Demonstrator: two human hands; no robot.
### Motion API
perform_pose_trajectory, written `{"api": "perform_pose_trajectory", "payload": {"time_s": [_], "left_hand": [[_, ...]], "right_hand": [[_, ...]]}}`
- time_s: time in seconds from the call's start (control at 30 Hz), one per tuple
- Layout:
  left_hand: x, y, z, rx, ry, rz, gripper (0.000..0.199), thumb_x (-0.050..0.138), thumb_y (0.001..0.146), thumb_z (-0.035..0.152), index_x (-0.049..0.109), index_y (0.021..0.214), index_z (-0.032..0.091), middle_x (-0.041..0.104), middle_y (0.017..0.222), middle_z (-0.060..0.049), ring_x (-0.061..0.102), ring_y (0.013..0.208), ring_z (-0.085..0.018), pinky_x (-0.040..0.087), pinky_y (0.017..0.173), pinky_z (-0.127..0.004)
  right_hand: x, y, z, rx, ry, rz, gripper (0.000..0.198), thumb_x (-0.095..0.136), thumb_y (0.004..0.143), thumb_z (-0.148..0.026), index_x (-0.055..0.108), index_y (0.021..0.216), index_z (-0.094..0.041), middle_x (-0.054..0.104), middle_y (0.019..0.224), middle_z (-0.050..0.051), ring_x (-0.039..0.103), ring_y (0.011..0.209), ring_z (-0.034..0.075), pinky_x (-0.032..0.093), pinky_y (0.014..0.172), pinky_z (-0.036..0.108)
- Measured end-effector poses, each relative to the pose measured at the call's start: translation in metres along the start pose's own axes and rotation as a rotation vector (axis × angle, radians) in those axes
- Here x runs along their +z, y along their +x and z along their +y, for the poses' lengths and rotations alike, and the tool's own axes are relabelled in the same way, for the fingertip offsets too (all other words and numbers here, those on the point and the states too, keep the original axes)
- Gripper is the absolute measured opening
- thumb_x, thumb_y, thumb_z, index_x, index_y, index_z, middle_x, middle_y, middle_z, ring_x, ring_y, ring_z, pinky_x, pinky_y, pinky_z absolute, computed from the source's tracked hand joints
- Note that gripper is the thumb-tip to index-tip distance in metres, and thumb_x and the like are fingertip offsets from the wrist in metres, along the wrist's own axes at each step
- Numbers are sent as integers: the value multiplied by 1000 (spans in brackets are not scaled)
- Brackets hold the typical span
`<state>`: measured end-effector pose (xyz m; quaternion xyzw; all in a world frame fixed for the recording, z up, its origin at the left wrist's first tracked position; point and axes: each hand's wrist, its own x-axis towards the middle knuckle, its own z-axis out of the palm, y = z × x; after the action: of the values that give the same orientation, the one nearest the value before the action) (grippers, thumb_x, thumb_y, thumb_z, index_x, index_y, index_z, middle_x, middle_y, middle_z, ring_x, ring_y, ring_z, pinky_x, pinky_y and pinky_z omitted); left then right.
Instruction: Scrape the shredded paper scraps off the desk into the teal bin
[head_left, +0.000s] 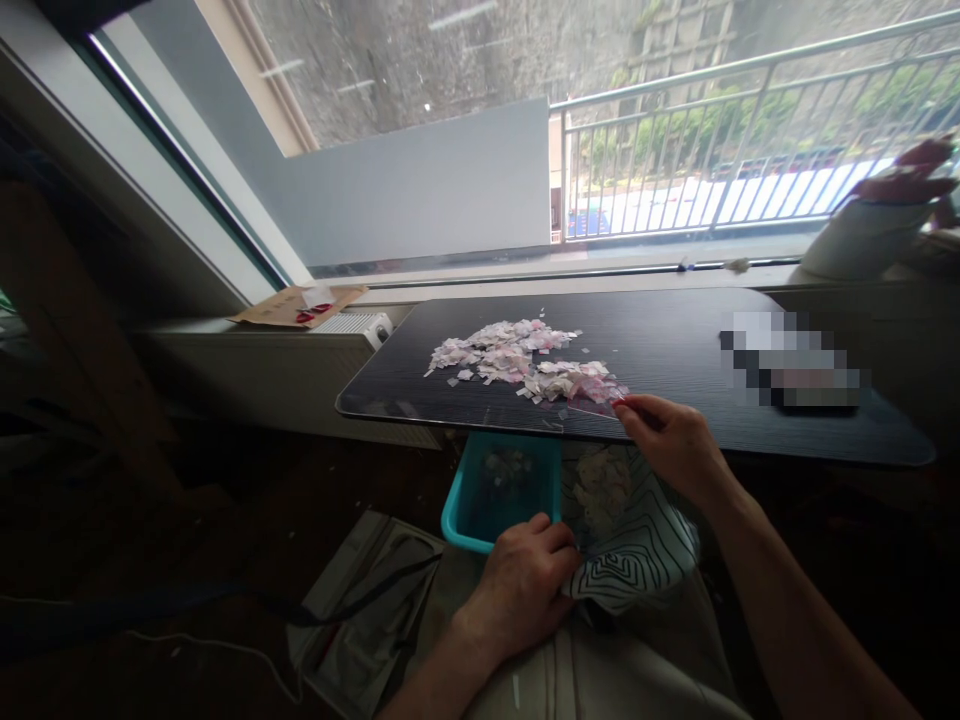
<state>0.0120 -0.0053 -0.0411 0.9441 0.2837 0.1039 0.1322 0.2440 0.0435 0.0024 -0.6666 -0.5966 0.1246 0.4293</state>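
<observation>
My right hand is closed in a pinch on the red edge of a small clear plastic bag at the table's near edge. The bag lies against a pile of small pale paper scraps, some of them pinkish. Low in the middle, my left hand is closed, its fingers curled at the edge of a white bag with black wavy lines. That bag hangs open beside a teal plastic bin, and the left fingers are close to the bin's near rim. Scraps lie inside both containers.
The dark tabletop runs along a window. A blurred-out object is on its right part. A brown paper envelope rests on the radiator at left. A carton and a white cable are on the floor.
</observation>
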Motion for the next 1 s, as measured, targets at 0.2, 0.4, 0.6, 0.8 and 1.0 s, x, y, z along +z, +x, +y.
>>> {"api": "perform_pose_trajectory", "payload": {"time_s": [0.2, 0.4, 0.6, 0.8, 1.0], "left_hand": [[-1, 1, 0, 5, 0, -5, 8, 63, 76, 15, 58, 82, 18, 59, 93, -2, 49, 83, -19, 39, 67, -29], [-2, 2, 0, 4, 7, -12, 7, 62, 77, 15, 57, 81, 18, 59, 94, -2, 49, 83, -19, 39, 68, -29], [-1, 2, -1, -3, 14, -26, 10, 64, 75, 16, 57, 81, 18, 58, 94, -1, 48, 84, -19, 39, 68, -29], [-2, 2, -1, 7, 17, -28, 7, 62, 78, 18, 58, 83, 19, 58, 93, -2, 48, 84, -19, 40, 69, -29], [-3, 2, 1, 1, 26, -39, 6, 62, 78, 18, 57, 82, 19, 58, 95, -2, 48, 85, -19, 41, 71, -29]], "right_hand": [[-1, 2, -3, 9, 9, -42, 28, 55, 81, -40, 73, 88, -19, 73, 78, 3, 65, 70, 18, 45, 63, 27], [-3, -1, -4, -7, 3, -34, 28, 55, 81, -39, 73, 88, -19, 72, 76, 3, 64, 68, 16, 44, 62, 26], [5, 1, -14, -52, -40, -65, 29, 54, 82, -40, 73, 86, -18, 69, 68, 1, 60, 62, 14, 41, 58, 24], [1, -7, -15, -17, -156, 46, 28, 53, 82, -39, 72, 86, -19, 66, 64, 1, 59, 60, 15, 39, 57, 26], [10, -18, -20, -78, -78, -1, 28, 52, 83, -39, 72, 84, -20, 67, 65, 2, 59, 57, 15, 41, 56, 25]]}}
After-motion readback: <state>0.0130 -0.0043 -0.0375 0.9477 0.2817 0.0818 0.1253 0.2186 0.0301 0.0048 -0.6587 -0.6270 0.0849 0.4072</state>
